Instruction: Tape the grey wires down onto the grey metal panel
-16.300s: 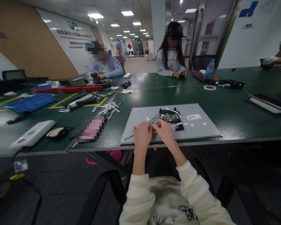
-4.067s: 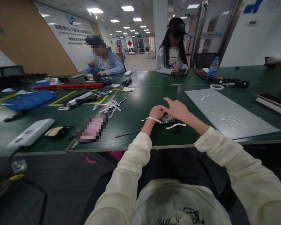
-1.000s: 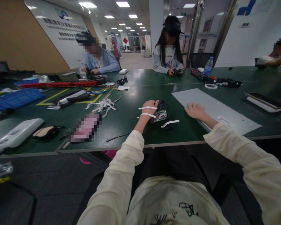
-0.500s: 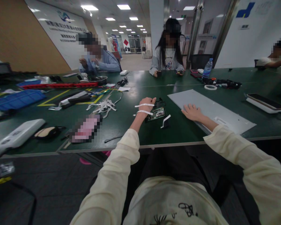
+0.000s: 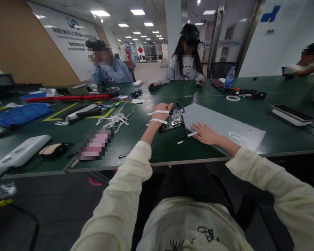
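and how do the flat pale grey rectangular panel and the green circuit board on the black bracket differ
The flat pale grey rectangular panel is clearly larger than the green circuit board on the black bracket. The panel's face is mostly plain, with a white label; the board's is crowded with small parts. The left hand is at the board, the right hand at the panel.

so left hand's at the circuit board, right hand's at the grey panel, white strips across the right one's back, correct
No: the head view shows the white strips across the left hand, not the right hand. The left is at the circuit board, the right at the grey panel.
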